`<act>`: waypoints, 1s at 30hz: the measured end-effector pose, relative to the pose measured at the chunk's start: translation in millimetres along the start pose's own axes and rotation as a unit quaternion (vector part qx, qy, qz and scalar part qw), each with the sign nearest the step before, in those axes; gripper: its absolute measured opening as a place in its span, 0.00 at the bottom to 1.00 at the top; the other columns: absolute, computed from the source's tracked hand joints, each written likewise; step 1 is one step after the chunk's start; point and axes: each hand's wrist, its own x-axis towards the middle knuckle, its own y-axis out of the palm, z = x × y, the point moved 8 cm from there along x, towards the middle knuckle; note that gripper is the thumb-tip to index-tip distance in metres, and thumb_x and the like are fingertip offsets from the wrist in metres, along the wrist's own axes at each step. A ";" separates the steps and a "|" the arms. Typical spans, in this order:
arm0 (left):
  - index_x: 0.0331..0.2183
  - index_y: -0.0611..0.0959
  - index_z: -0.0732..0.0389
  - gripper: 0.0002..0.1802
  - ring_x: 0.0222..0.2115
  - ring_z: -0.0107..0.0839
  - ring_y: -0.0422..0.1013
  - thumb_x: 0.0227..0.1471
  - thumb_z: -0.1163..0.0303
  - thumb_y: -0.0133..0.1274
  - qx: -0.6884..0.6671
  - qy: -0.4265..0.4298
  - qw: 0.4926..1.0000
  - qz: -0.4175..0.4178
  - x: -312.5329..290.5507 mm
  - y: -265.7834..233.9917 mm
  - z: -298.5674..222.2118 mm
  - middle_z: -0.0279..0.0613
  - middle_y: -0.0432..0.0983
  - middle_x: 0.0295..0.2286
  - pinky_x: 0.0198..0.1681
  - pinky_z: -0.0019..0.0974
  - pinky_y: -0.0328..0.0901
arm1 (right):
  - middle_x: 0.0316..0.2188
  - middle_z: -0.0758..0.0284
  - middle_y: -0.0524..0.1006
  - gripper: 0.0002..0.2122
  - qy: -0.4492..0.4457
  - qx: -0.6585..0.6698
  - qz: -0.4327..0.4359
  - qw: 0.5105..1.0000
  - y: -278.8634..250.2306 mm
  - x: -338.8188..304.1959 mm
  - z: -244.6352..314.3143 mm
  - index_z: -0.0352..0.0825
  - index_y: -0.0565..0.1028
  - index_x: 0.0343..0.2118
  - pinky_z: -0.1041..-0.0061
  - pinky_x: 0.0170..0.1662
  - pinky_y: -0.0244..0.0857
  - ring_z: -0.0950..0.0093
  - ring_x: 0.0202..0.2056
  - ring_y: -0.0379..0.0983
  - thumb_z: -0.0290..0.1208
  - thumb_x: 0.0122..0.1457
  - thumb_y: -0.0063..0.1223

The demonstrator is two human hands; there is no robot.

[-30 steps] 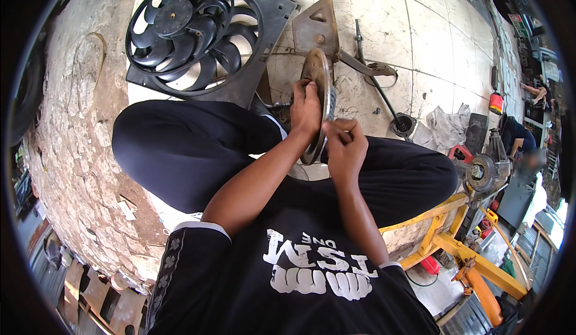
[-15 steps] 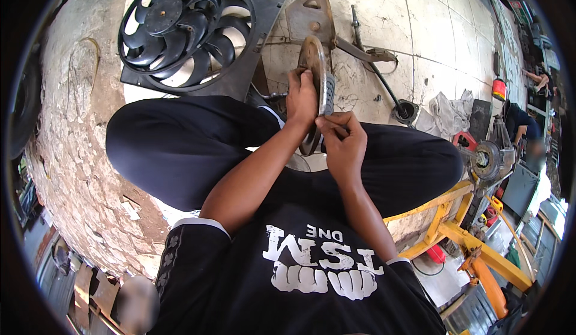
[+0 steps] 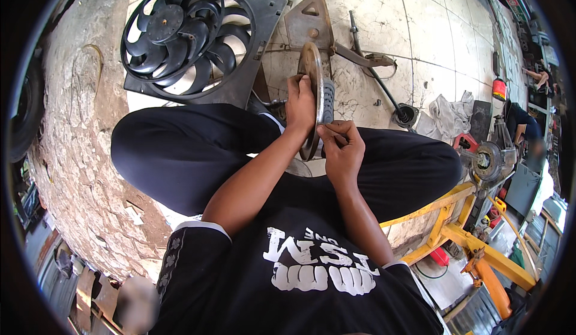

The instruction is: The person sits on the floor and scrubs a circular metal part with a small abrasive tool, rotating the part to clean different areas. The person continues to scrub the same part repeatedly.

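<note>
A round, worn metal disc [image 3: 311, 65] stands on edge between my legs, with a dark grey ribbed part [image 3: 328, 99] along its right side. My left hand [image 3: 300, 102] grips the disc from its left face, fingers curled against it. At the disc's lower right edge my right hand [image 3: 343, 146] is closed in a pinch, thumb and forefinger touching the ribbed side. Whatever lies between those fingertips, if anything, is too small or hidden to name. Beyond the disc, a rusty triangular metal bracket [image 3: 309, 26] lies on the tiles.
A black radiator fan [image 3: 180, 32] in its shroud lies ahead to the left. To the right are a long rod with a flanged end [image 3: 406, 114], a grey rag [image 3: 451, 113], a red can [image 3: 499, 87], and a yellow metal frame [image 3: 447, 221]. A person [image 3: 522, 125] is further off.
The disc and both hands sit slightly lower in view, with more of the ribbed side showing. Both hands keep nearly the same hold while the whole view has shifted a little.
</note>
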 end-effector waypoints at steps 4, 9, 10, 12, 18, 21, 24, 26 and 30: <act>0.56 0.71 0.60 0.33 0.53 0.64 0.69 0.66 0.41 0.35 -0.029 -0.023 0.999 0.009 12.7 -1.9 9.4 0.68 0.74 0.50 0.57 0.52 0.61 | 0.32 0.63 0.80 0.09 -0.001 0.017 0.020 1.000 11.7 15.9 5.4 0.26 0.75 0.31 0.76 0.43 0.76 0.79 0.35 0.79 0.22 0.56 0.67; 0.56 0.71 0.62 0.34 0.55 0.61 0.69 0.66 0.42 0.36 -0.079 -0.026 0.995 0.045 37.8 14.0 29.2 0.65 0.74 0.52 0.60 0.51 0.59 | 0.30 0.68 0.78 0.07 -0.093 0.077 0.009 0.993 24.3 45.3 41.9 0.30 0.74 0.33 0.84 0.26 0.61 0.88 0.26 0.67 0.21 0.59 0.64; 0.56 0.71 0.62 0.34 0.56 0.60 0.68 0.66 0.43 0.36 -0.084 -0.032 0.995 0.045 37.1 14.2 28.6 0.66 0.73 0.52 0.60 0.50 0.58 | 0.30 0.67 0.79 0.07 -0.052 0.105 0.021 0.993 24.0 43.6 38.0 0.30 0.74 0.34 0.84 0.25 0.60 0.88 0.25 0.67 0.21 0.60 0.64; 0.57 0.71 0.63 0.35 0.57 0.62 0.66 0.66 0.44 0.34 -0.005 -0.007 0.999 0.046 43.5 12.6 18.2 0.68 0.71 0.54 0.61 0.52 0.57 | 0.31 0.67 0.79 0.08 0.052 0.197 0.063 0.977 20.6 37.1 30.6 0.31 0.72 0.38 0.85 0.21 0.54 0.87 0.22 0.64 0.25 0.62 0.62; 0.47 0.74 0.63 0.29 0.31 0.49 0.71 0.67 0.46 0.35 0.041 0.016 0.999 0.003 82.3 -14.8 42.7 0.56 0.75 0.35 0.33 0.45 0.65 | 0.35 0.72 0.75 0.13 0.144 0.382 0.053 0.911 3.9 -16.4 44.3 0.35 0.71 0.47 0.86 0.20 0.53 0.84 0.23 0.66 0.28 0.63 0.61; 0.53 0.78 0.63 0.32 0.53 0.66 0.68 0.67 0.48 0.34 0.021 -0.019 1.000 0.006 33.8 -0.4 11.2 0.68 0.75 0.49 0.58 0.55 0.61 | 0.36 0.72 0.76 0.17 0.171 0.425 0.009 0.889 -17.7 -30.1 21.2 0.34 0.69 0.50 0.84 0.23 0.58 0.82 0.25 0.71 0.30 0.61 0.63; 0.51 0.80 0.61 0.28 0.51 0.65 0.70 0.67 0.51 0.35 0.154 0.049 0.986 -0.038 6.6 -14.8 -29.2 0.71 0.75 0.46 0.56 0.55 0.63 | 0.32 0.75 0.73 0.15 0.175 0.444 -0.001 0.879 -15.2 -37.7 21.3 0.36 0.70 0.48 0.82 0.27 0.62 0.81 0.27 0.71 0.31 0.62 0.63; 0.52 0.79 0.61 0.28 0.50 0.64 0.71 0.67 0.51 0.36 0.212 0.083 0.973 -0.046 9.7 -20.9 -32.8 0.70 0.75 0.47 0.56 0.55 0.63 | 0.32 0.77 0.73 0.11 0.176 0.437 0.009 0.882 -10.0 -30.9 22.0 0.40 0.72 0.46 0.80 0.30 0.62 0.82 0.29 0.70 0.34 0.64 0.60; 0.53 0.79 0.62 0.29 0.51 0.62 0.70 0.68 0.49 0.37 0.195 0.155 0.967 -0.054 6.9 -23.4 -44.6 0.66 0.73 0.49 0.57 0.53 0.62 | 0.34 0.79 0.74 0.10 0.154 0.394 0.004 0.906 -13.1 -0.4 16.9 0.43 0.74 0.46 0.78 0.39 0.64 0.81 0.34 0.72 0.38 0.65 0.59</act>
